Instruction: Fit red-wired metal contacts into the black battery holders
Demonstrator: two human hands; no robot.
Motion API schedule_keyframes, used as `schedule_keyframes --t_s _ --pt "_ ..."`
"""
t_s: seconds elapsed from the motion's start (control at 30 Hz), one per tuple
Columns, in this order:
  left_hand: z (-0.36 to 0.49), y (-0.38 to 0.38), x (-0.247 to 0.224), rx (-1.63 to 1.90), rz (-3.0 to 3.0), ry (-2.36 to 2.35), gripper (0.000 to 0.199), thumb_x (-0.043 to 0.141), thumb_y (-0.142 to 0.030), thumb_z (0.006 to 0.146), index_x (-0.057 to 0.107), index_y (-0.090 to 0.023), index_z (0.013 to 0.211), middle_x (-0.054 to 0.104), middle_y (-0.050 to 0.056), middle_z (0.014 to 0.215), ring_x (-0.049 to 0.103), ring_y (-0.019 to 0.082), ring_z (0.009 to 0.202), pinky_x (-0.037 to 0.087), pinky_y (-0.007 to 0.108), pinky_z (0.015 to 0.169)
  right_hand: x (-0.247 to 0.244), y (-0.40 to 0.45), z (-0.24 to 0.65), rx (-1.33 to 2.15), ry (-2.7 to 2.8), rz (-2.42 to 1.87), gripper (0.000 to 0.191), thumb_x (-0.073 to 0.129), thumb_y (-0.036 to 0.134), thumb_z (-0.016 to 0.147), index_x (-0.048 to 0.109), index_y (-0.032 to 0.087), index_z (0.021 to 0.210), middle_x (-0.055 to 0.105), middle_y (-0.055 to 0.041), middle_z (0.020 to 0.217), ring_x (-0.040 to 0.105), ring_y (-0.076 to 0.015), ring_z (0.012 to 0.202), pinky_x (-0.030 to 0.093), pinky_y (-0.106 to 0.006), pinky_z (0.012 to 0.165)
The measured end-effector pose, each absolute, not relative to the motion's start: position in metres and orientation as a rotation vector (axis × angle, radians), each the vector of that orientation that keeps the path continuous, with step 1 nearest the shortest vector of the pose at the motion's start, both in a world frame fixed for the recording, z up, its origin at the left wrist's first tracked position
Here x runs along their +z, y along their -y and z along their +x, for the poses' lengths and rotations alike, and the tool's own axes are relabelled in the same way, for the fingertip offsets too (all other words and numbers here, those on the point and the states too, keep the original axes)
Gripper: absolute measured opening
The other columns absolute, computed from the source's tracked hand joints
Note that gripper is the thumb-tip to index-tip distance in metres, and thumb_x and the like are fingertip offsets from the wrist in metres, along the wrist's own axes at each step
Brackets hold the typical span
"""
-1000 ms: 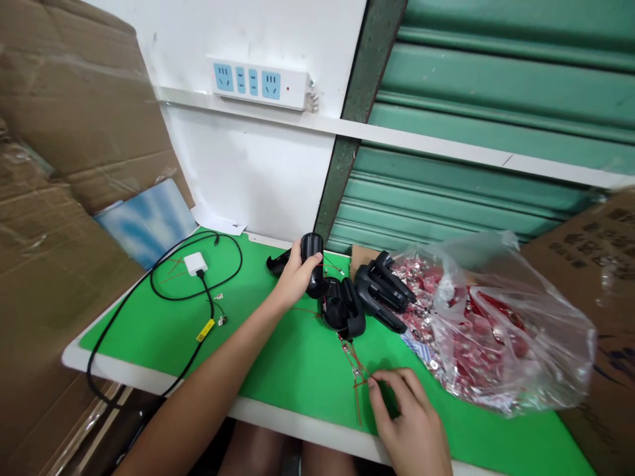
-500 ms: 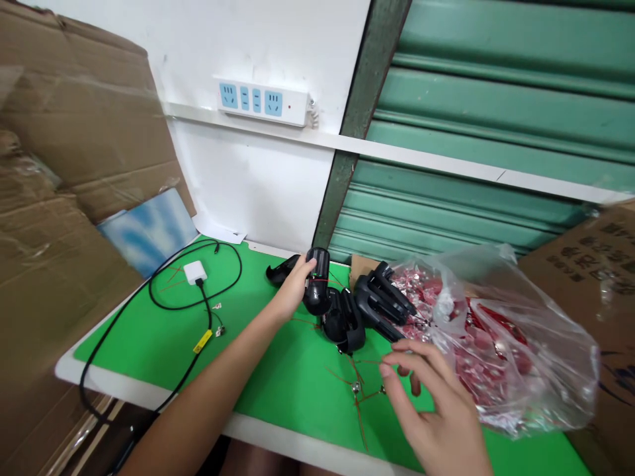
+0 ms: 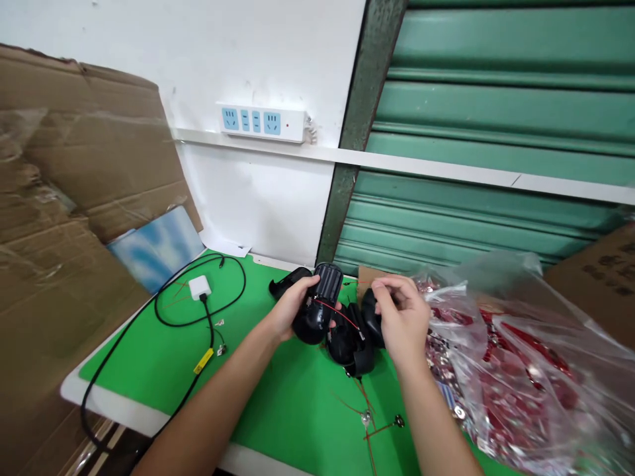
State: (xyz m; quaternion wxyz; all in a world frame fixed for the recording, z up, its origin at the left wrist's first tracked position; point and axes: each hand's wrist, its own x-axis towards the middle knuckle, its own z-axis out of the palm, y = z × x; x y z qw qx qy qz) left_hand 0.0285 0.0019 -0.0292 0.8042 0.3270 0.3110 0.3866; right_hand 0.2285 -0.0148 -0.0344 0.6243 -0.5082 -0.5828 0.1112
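Note:
My left hand (image 3: 290, 305) is wrapped round a black plastic housing (image 3: 311, 322) with a rounded lower end and a ribbed hollow at the top. Across the housing runs a short red wire (image 3: 337, 309) with a bare tip. To its right, my right hand (image 3: 405, 320) is closed in a pinch at about the same height. A thin red wire (image 3: 366, 282) sticks out leftward from its fingertips, ending in a small dark tip. Behind and below the hands lie more black housings (image 3: 347, 347), partly hidden. Loose red wires with small metal parts (image 3: 366, 418) rest on the green table top.
A clear plastic bag (image 3: 520, 370) of red and silver parts fills the right side. On the left are a white adapter (image 3: 199, 287), a black cable (image 3: 163, 324) and a large cardboard box (image 3: 99, 152). A power strip (image 3: 262, 123) hangs on the wall.
My right hand has moved up and back from the loose wires, its spread fingers closing to a pinch with a wire. The left hand has tilted the housing. The view has shifted slightly.

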Motion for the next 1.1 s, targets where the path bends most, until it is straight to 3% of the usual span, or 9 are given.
schedule_keyframes --t_s 0.27,0.43,0.63,0.73,0.93,1.1 --pt "0.037 0.005 -0.033 0.775 0.767 -0.693 0.054 0.054 -0.046 0.095 0.069 -0.009 0.131 0.082 0.016 0.095 0.075 0.021 0.068 0.063 0.031 0.059 -0.042 0.032 0.221 0.327 1.213 -1.182 0.020 0.069 0.038 0.090 0.069 0.020 0.084 0.063 -0.0047 0.091 0.060 -0.0160 0.074 0.046 -0.028 0.058" --pt "0.039 0.008 -0.030 0.758 0.791 -0.681 0.053 0.051 -0.046 0.096 0.072 -0.008 0.127 0.081 0.016 0.094 0.072 0.019 0.064 0.059 0.028 0.055 -0.040 0.035 0.221 0.306 1.193 -1.187 0.022 0.069 0.041 0.091 0.067 0.020 0.085 0.064 -0.0055 0.091 0.061 -0.0165 0.076 0.047 -0.026 0.057" --pt "0.038 0.009 -0.029 0.771 0.801 -0.667 0.053 0.052 -0.047 0.095 0.071 -0.010 0.129 0.081 0.014 0.094 0.072 0.019 0.064 0.057 0.027 0.054 -0.043 0.034 0.216 0.609 1.116 -1.127 0.031 0.075 0.047 0.084 0.066 0.021 0.099 0.064 -0.0018 0.085 0.057 -0.0140 0.064 0.044 -0.024 0.048" --pt "0.038 0.009 -0.031 0.751 0.803 -0.670 0.051 0.053 -0.047 0.095 0.072 -0.012 0.126 0.081 0.012 0.091 0.071 0.018 0.061 0.059 0.029 0.059 -0.043 0.033 0.214 0.680 1.212 -1.143 0.028 0.075 0.048 0.084 0.069 0.021 0.090 0.066 -0.0030 0.085 0.057 -0.0145 0.065 0.046 -0.025 0.049" --pt "0.038 0.006 -0.032 0.704 0.816 -0.706 0.046 0.059 -0.050 0.093 0.076 -0.012 0.112 0.080 0.010 0.082 0.068 0.018 0.060 0.057 0.030 0.060 -0.041 0.035 0.215 0.576 1.382 -1.163 0.022 0.073 0.041 0.087 0.074 0.021 0.080 0.070 -0.0043 0.085 0.062 -0.0150 0.066 0.048 -0.027 0.054" --pt "0.038 0.002 -0.038 0.739 0.809 -0.742 0.040 0.064 -0.048 0.090 0.077 -0.013 0.103 0.080 0.009 0.089 0.069 0.018 0.070 0.056 0.031 0.072 -0.035 0.040 0.218 0.333 1.383 -1.186 0.017 0.073 0.034 0.090 0.079 0.021 0.081 0.073 -0.0056 0.083 0.066 -0.0172 0.070 0.052 -0.030 0.059"
